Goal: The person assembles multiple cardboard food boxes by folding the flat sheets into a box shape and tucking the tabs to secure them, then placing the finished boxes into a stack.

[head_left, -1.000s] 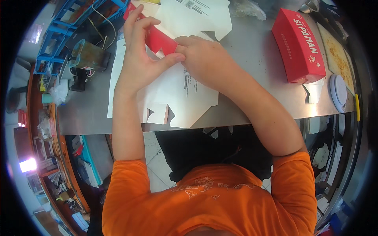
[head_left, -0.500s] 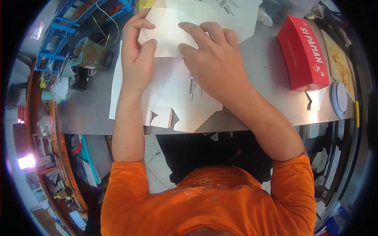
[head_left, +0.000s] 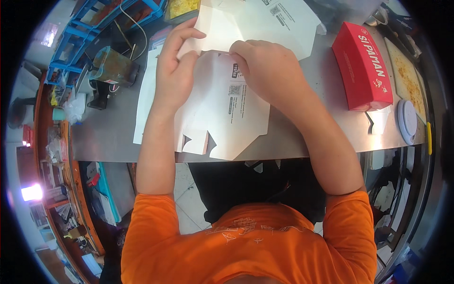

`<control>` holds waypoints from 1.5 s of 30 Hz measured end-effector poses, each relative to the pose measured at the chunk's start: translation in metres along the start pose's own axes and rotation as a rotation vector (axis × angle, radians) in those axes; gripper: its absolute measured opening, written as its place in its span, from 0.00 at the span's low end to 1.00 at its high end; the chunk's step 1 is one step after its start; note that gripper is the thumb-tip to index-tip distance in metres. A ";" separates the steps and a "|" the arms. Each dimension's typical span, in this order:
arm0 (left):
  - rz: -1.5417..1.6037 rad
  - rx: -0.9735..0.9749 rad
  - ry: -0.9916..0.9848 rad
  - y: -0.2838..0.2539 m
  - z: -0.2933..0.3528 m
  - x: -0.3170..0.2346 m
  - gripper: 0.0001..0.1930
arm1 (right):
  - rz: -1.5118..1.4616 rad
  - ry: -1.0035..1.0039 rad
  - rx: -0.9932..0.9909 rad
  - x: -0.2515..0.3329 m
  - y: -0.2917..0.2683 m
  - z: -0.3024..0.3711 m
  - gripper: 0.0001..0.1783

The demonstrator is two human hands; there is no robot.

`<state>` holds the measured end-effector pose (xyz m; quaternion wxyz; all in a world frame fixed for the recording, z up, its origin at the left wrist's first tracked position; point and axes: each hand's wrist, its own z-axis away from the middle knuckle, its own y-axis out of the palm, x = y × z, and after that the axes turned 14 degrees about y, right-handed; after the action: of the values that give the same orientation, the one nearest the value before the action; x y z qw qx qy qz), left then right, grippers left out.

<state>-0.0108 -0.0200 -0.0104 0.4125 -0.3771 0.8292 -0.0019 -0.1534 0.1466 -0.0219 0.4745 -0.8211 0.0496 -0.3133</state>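
A white cardboard food box blank (head_left: pixel 203 111), partly folded, lies in front of me with dark print and cut-out tabs along its near edge. At its far part, a panel (head_left: pixel 220 28) stands raised. My left hand (head_left: pixel 177 71) grips the left side of this panel between thumb and curled fingers. Pinched at the crease right of it is my right hand (head_left: pixel 269 66), its fingertips pressed together on the cardboard. Another white printed sheet (head_left: pixel 293 31) spreads out beyond the right hand. Under the left forearm, more white cardboard (head_left: pixel 144 113) sticks out.
A folded red box (head_left: pixel 362 71) stands on the steel table (head_left: pixel 312 137) at the right, beside a white lid (head_left: pixel 407 120) and a stained board (head_left: pixel 405 71). At the left are a clear container (head_left: pixel 113 66) and blue crates (head_left: pixel 64 49); a tub of yellow food (head_left: pixel 183 7) sits at the back.
My right hand has drawn its spread fingers together into a pinch at the crease. My left hand has shifted slightly right, and more of the print on the near panel shows.
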 end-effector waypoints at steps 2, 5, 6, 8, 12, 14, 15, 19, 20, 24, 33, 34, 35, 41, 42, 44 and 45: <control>-0.201 0.177 0.187 0.001 -0.001 -0.004 0.20 | -0.041 0.049 0.077 -0.005 -0.002 -0.004 0.09; -0.120 0.276 0.224 0.010 0.001 -0.013 0.22 | -0.232 -0.002 0.070 -0.014 0.001 -0.009 0.11; -0.116 0.285 0.232 0.010 0.000 -0.011 0.22 | -0.255 -0.005 0.098 -0.014 0.002 -0.010 0.11; -0.147 0.279 0.318 0.006 -0.001 -0.007 0.22 | -0.278 0.000 0.116 -0.016 0.005 -0.012 0.12; -0.062 0.254 0.233 0.006 -0.002 -0.009 0.20 | -0.328 0.019 0.145 -0.021 0.005 -0.015 0.14; -0.208 0.235 0.222 0.010 0.001 -0.008 0.20 | -0.355 0.070 0.191 -0.022 0.005 -0.017 0.15; -0.205 0.237 0.225 0.011 0.002 -0.007 0.20 | -0.357 0.084 0.212 -0.024 0.005 -0.018 0.16; -0.391 0.256 0.301 0.012 0.004 -0.002 0.19 | -0.364 0.146 0.312 -0.023 -0.001 -0.018 0.18; -0.448 0.255 0.334 0.012 0.004 -0.001 0.18 | -0.363 0.144 0.312 -0.022 -0.004 -0.018 0.18; -0.473 0.201 0.347 0.014 0.005 0.004 0.16 | -0.354 0.177 0.414 -0.020 -0.008 -0.018 0.18; -0.236 -0.110 0.203 0.018 0.008 0.016 0.16 | -0.295 0.118 0.325 -0.013 0.000 -0.012 0.15; -0.287 -0.106 0.214 0.021 0.008 0.014 0.14 | -0.265 0.102 0.310 -0.013 0.000 -0.012 0.15; -0.338 -0.101 0.224 0.023 0.008 0.012 0.13 | -0.266 0.106 0.307 -0.013 0.000 -0.011 0.15; -0.445 -0.022 0.355 0.016 0.006 0.016 0.12 | -0.335 0.123 0.329 -0.012 0.000 -0.009 0.16; -0.445 -0.022 0.359 0.016 0.006 0.016 0.12 | -0.318 0.107 0.309 -0.012 0.001 -0.009 0.13; -0.510 0.017 0.423 0.016 0.004 0.014 0.12 | -0.301 0.090 0.285 -0.013 0.002 -0.009 0.11; -0.510 0.017 0.423 0.016 0.005 0.014 0.12 | -0.303 0.079 0.279 -0.014 0.003 -0.008 0.11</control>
<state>-0.0228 -0.0156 -0.0276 0.2205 -0.5604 0.7753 -0.1902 -0.1686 0.1444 -0.0281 0.5287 -0.7326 -0.0997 -0.4169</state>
